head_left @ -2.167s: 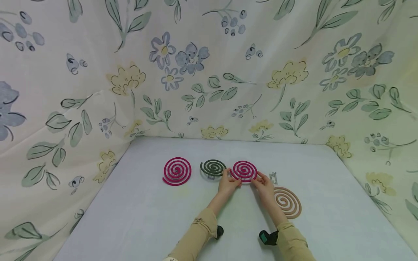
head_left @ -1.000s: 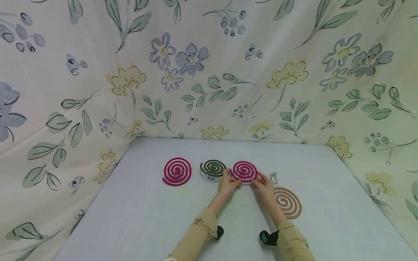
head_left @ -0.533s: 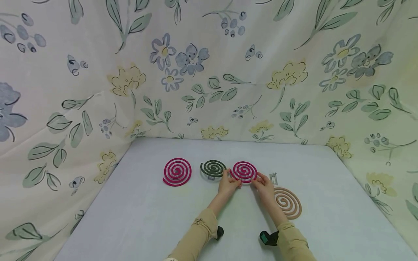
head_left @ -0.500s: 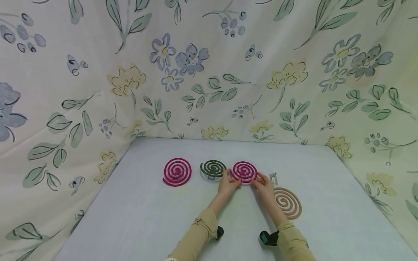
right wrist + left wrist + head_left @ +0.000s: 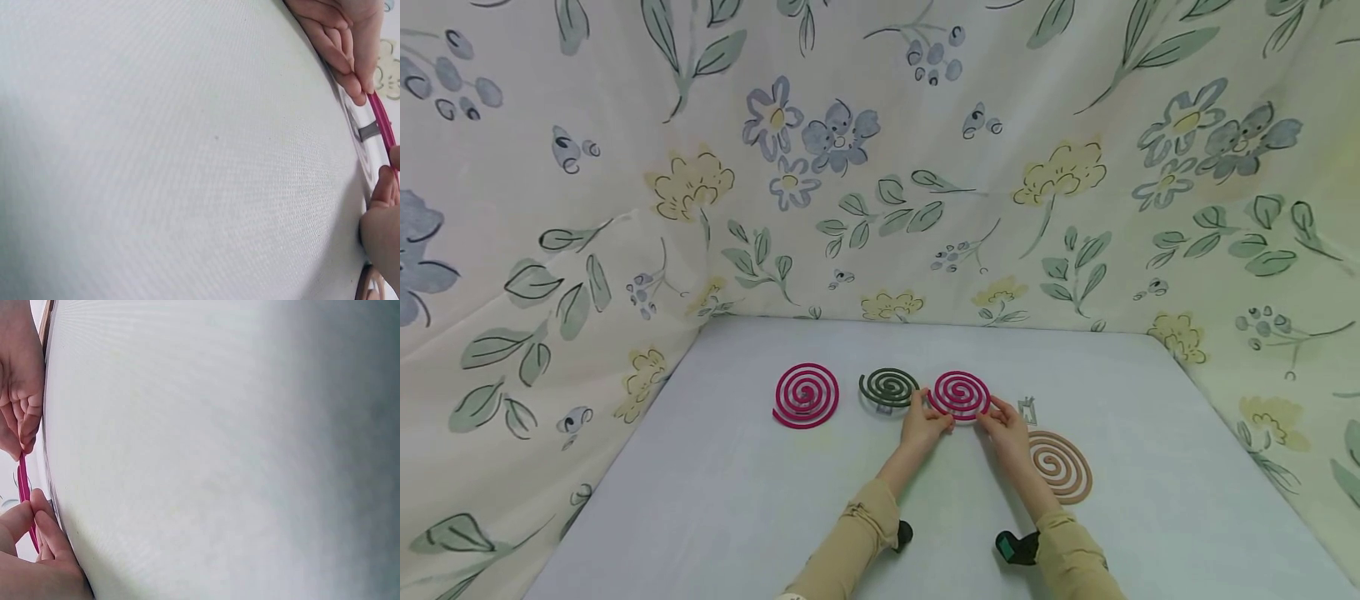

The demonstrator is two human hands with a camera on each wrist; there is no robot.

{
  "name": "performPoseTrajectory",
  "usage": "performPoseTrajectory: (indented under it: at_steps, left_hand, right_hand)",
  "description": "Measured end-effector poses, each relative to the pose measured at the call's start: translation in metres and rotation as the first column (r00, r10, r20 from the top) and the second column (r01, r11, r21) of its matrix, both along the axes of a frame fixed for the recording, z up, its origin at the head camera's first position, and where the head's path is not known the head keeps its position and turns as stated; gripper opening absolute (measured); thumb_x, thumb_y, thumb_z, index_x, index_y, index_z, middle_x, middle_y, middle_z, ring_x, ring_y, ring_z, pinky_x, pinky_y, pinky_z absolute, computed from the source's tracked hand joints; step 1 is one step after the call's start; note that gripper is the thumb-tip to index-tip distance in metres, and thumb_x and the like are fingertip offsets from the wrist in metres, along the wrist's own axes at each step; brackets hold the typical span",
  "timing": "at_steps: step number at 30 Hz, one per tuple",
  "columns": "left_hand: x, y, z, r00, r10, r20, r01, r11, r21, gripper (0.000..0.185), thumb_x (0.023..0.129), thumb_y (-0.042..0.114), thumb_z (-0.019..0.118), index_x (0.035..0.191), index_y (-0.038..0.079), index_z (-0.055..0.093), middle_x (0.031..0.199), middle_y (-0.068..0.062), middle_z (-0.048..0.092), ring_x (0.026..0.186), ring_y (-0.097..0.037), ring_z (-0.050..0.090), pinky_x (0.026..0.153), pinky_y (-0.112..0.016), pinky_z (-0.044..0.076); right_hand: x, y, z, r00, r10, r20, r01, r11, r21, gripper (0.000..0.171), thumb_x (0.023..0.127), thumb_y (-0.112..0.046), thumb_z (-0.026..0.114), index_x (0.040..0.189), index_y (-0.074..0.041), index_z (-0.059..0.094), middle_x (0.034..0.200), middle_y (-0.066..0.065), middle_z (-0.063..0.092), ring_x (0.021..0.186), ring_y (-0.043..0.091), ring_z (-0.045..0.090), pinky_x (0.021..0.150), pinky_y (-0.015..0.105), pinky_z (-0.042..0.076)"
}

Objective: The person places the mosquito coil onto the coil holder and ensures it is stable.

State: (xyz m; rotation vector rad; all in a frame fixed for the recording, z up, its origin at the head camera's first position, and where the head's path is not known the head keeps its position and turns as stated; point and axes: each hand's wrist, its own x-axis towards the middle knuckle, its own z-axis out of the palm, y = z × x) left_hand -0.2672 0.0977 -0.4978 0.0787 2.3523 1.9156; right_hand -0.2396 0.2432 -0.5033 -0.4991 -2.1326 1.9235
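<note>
A pink mosquito coil [image 5: 959,395] is held between both hands above the far part of the table. My left hand [image 5: 923,425] pinches its near left edge between thumb and fingers. On the right edge, my right hand [image 5: 1009,435] has a similar pinch. Seen edge-on in the right wrist view, the pink coil [image 5: 383,119] is a thin strip with a grey metal stand [image 5: 369,131] below it. Beside my left fingertips a dark green coil [image 5: 889,387] sits raised on a small metal stand [image 5: 883,409].
Another pink coil [image 5: 806,396] stands at the left of the row. A tan coil [image 5: 1062,467] lies by my right wrist, partly covered by it. A small metal stand [image 5: 1027,410] is right of my right hand. Floral cloth [image 5: 880,208] hangs behind the white table [image 5: 722,500].
</note>
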Motion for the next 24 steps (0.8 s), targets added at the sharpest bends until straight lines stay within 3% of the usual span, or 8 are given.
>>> performPoseTrajectory:
  at_steps: [24]
  left_hand:
    - [0.0003,-0.0010,0.0015,1.000,-0.005,0.005,0.005,1.000,-0.012,0.062,0.082,0.003,0.069,0.136,-0.002,0.037,0.075,-0.016,0.069,0.066,-0.021,0.067,0.074,-0.023,0.049]
  right_hand:
    - [0.0006,-0.0003,0.0006,1.000,-0.002,0.013,0.002,1.000,-0.020,0.049,0.089,-0.003,0.061,0.133,0.010,0.044,0.077,-0.012,0.051,0.067,-0.007,0.046,0.061,0.010,0.040]
